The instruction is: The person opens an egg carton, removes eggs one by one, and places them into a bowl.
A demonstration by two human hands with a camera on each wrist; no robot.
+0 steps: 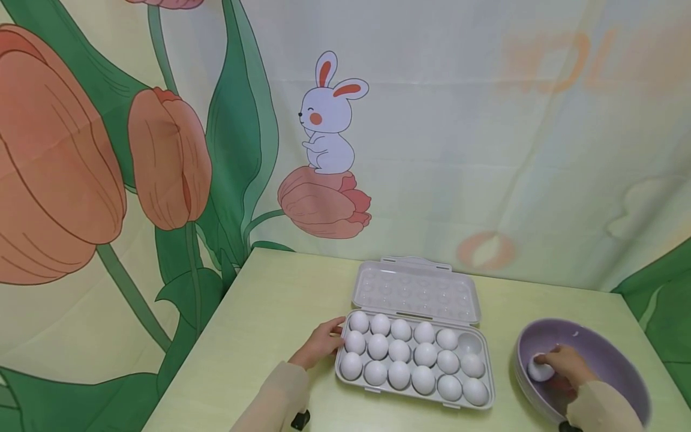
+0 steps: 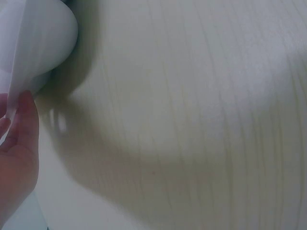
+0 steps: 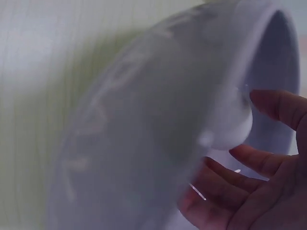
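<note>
A lidded egg carton (image 1: 410, 397), its lid (image 1: 415, 291) folded back, holds several white eggs (image 1: 399, 375) in rows. One cup (image 1: 469, 343) at its back right corner has no egg in it. My left hand (image 1: 322, 343) is at the carton's left side, and in the left wrist view the fingers (image 2: 29, 117) pinch its edge. Inside a purple bowl (image 1: 599, 348) on the right, my right hand (image 1: 569, 363) holds a white egg (image 1: 538, 369) near the bowl's left wall. The right wrist view shows thumb and fingers around that egg (image 3: 232, 124).
Carton and bowl both stand on a pale wood-grain table (image 1: 270, 300). Behind the table hangs a cloth backdrop (image 1: 432, 150) printed with tulips and a rabbit. The bowl's tall wall (image 3: 139, 124) rises beside the right hand.
</note>
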